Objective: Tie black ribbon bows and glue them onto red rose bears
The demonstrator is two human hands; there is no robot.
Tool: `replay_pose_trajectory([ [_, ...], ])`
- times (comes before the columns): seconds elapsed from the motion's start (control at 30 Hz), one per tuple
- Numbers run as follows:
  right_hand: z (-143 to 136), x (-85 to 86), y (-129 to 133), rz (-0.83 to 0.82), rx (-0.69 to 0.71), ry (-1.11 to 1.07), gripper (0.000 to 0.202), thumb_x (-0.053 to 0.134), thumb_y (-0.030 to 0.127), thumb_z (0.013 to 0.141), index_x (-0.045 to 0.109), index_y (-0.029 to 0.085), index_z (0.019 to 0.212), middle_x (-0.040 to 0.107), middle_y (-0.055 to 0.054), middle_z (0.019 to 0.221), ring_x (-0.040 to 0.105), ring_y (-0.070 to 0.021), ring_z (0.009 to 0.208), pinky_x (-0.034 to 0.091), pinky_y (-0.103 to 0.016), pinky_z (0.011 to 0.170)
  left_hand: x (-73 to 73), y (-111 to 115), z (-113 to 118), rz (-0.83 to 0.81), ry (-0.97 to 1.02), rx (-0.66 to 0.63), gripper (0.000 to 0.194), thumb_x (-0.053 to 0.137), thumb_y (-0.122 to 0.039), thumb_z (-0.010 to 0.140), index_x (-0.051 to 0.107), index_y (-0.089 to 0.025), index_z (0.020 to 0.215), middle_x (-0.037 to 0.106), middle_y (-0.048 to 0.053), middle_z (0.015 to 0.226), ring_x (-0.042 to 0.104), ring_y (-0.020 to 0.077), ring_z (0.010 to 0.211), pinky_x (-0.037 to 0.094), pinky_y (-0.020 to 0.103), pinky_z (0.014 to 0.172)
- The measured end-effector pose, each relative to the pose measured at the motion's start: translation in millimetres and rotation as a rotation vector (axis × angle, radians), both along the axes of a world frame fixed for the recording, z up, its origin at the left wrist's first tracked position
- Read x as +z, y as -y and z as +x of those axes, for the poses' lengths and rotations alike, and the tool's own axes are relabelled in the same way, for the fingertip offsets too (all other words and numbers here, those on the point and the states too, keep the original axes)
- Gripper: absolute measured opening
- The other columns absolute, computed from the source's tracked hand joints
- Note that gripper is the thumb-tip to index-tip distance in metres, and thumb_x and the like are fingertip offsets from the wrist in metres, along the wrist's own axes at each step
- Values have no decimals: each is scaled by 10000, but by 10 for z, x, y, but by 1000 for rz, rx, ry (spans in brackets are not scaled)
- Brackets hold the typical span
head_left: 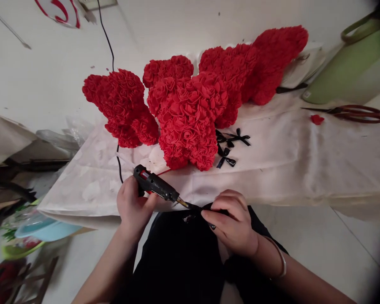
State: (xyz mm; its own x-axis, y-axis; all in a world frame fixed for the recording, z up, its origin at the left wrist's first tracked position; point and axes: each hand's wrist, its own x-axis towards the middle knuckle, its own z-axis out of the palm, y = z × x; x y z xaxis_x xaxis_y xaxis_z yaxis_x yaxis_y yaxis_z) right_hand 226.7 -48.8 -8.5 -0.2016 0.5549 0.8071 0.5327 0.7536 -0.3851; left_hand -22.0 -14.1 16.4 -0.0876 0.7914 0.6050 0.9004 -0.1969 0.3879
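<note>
A black hot glue gun (156, 184) is gripped by my left hand (133, 200), its metal nozzle pointing right and down. My right hand (233, 219) pinches a black ribbon bow (205, 207) at the nozzle's tip, above my lap. Part of the bow is hidden by my fingers and blends with my dark clothing. Just beyond the glue gun stands a red rose-covered figure (188, 122). Several loose black bows (226, 158) lie to its right on the cloth.
More red rose figures (122, 107) stand along the wall. Scissors (357, 113), a loose red petal piece (317, 119) and a green bucket (351, 67) occupy the table's right side. A black cord (109, 42) runs down the wall. Blue and green basins (50, 228) sit low at left.
</note>
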Motion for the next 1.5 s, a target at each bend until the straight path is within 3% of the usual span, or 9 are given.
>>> replay_pose_trajectory([
  [0.33,-93,141,42,83,34,-89,183,631,57,822,694,228,819,605,-4,737,544,-173,799,520,-335,721,3,15,57,158,-106,-87,318,636,-359,745,364,-215,667,393,-42,595,383,116,545,298,246,523],
  [0.57,-72,180,63,88,10,-107,182,631,64,831,687,233,791,605,5,733,540,-164,786,521,-325,711,16,-3,94,177,-130,-171,267,628,-354,780,430,-203,686,441,-20,628,432,133,584,333,253,548],
  [0.8,-32,169,56,98,36,-85,163,619,66,837,686,213,823,618,-8,746,544,-172,806,529,-333,718,5,-43,111,188,-148,-191,274,631,-321,768,397,-209,683,451,-21,633,435,128,584,340,245,551],
  [0.93,7,119,58,60,74,-45,167,573,73,845,670,199,896,682,-40,862,586,-206,901,545,-374,795,11,-103,-2,113,-145,-59,308,639,-331,716,354,-221,677,425,-34,594,437,131,549,331,245,534],
  [1.07,8,51,53,-21,150,-63,167,557,76,838,625,181,948,709,-64,938,618,-210,915,556,-384,795,58,-189,-238,-126,-149,283,355,652,-377,667,331,-228,670,472,-13,591,505,174,568,315,260,524],
  [1.2,-27,-8,40,-80,168,-78,233,531,12,787,585,179,940,691,-57,895,605,-191,828,543,-378,751,102,-276,-442,-415,-141,515,328,616,-516,716,494,-224,802,637,70,746,638,291,733,367,297,547],
  [1.27,-47,-33,38,-108,178,-80,273,513,-19,753,570,178,933,680,-57,889,594,-189,821,537,-378,745,102,-316,-492,-471,-99,546,466,608,-573,722,559,-209,1008,685,114,881,662,336,832,437,339,605],
  [1.37,-71,-65,40,-139,191,-74,328,496,-49,709,558,178,938,668,-59,896,583,-192,828,532,-372,736,67,-376,-523,-463,-60,492,746,608,-579,733,455,-157,1329,676,161,1098,651,369,984,507,415,744],
  [1.5,-81,-102,39,-177,195,-55,358,492,-59,683,552,185,937,662,-56,896,580,-194,831,528,-364,729,3,-434,-533,-392,-120,397,909,623,-486,748,294,-41,1470,624,196,1223,591,383,1119,484,476,934],
])
